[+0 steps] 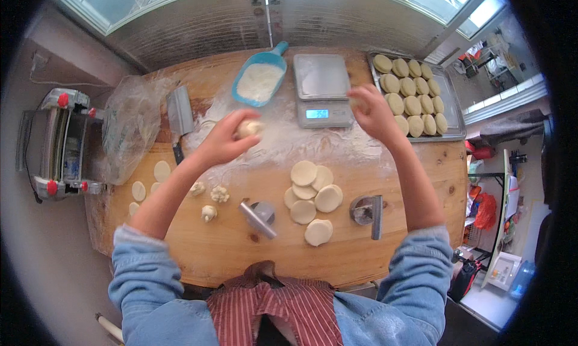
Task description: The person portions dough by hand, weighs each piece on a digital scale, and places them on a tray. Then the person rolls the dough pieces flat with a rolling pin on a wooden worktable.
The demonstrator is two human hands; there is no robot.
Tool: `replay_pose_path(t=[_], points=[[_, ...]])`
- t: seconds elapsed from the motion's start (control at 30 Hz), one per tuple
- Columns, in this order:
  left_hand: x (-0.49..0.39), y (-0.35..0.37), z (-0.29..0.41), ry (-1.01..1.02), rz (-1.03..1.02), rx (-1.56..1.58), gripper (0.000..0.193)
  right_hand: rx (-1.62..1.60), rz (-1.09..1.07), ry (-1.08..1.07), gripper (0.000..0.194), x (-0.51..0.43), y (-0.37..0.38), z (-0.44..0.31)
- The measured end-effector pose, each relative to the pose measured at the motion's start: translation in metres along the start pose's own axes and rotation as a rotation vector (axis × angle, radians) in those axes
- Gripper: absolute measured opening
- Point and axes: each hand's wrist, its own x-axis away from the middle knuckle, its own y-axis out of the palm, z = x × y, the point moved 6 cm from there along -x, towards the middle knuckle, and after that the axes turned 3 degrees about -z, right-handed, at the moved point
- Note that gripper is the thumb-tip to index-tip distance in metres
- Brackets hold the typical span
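Observation:
My left hand (228,137) curls around a pale ball of dough (249,128) above the floured part of the wooden table. At the right side of the digital kitchen scale (321,77), my right hand (372,113) is raised with its fingers curled. A small pale piece, apparently dough (360,104), shows in its grip, though motion blurs it. The scale's metal platform is bare and its display is lit. Below lie several flat dough rounds (304,211), some overlapping. Small dough scraps (220,194) sit nearer my left forearm.
A metal tray (453,107) holds rows of round dough pieces. Flour fills a blue scoop (259,81). A cleaver (179,111) and a clear plastic bag (131,125) lie left. Two metal round cutters (258,217) (366,213) flank the rounds. More thin rounds (139,190) lie left, near a dough-rolling machine (63,145).

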Motion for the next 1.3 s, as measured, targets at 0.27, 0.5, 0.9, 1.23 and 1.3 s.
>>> replay_pose_path(t=[0.27,0.5,0.9,1.23,1.3], points=[[-0.214,0.069,-0.016,0.003,0.034,-0.499,0.052,-0.071,0.067,0.287,0.04,0.164,-0.106,-0.006],[-0.24,0.036,-0.025,0.01,0.136,-0.466,0.058,-0.153,0.247,0.392,0.04,0.216,-0.113,0.038],[-0.232,0.021,-0.019,0.01,0.101,-0.428,0.046,-0.247,0.274,0.44,0.04,0.215,-0.097,0.063],[-0.23,0.025,-0.021,-0.011,0.104,-0.393,0.051,-0.238,0.278,0.462,0.039,0.216,-0.096,0.057],[-0.229,0.027,-0.024,-0.024,0.088,-0.4,0.051,-0.232,0.275,0.467,0.038,0.217,-0.095,0.056]])
